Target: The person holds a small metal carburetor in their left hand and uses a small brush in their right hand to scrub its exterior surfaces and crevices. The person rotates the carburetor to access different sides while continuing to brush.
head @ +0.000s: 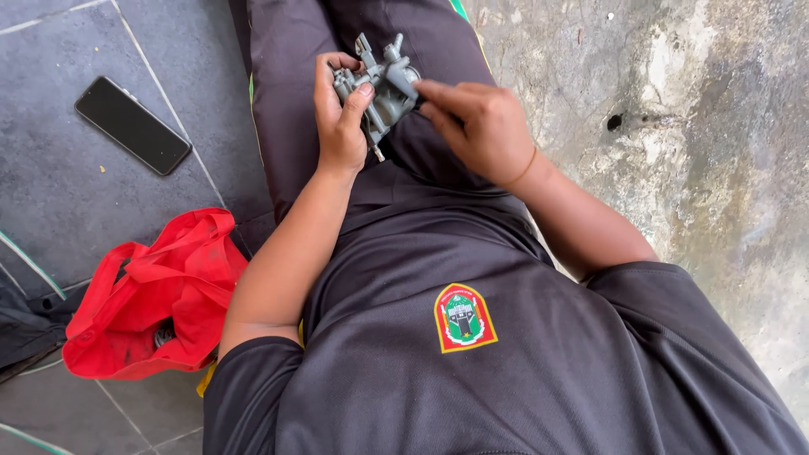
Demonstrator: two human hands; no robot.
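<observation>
Now I see my left hand (339, 126) clamped around the grey carburetor (383, 88) above my lap, steadying it, while my right hand (476, 126) fingertips pinch its side fitting.

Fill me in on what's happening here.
A seated person in a dark shirt holds a small grey metal engine part, seemingly a carburettor, over their lap. The left hand grips it from the side, thumb pressed on its body, while the right hand touches its upper right end with the fingertips. On the tiled floor to the person's left lie a black phone, screen dark, and a crumpled red bag. Rough concrete is on the other side.
</observation>
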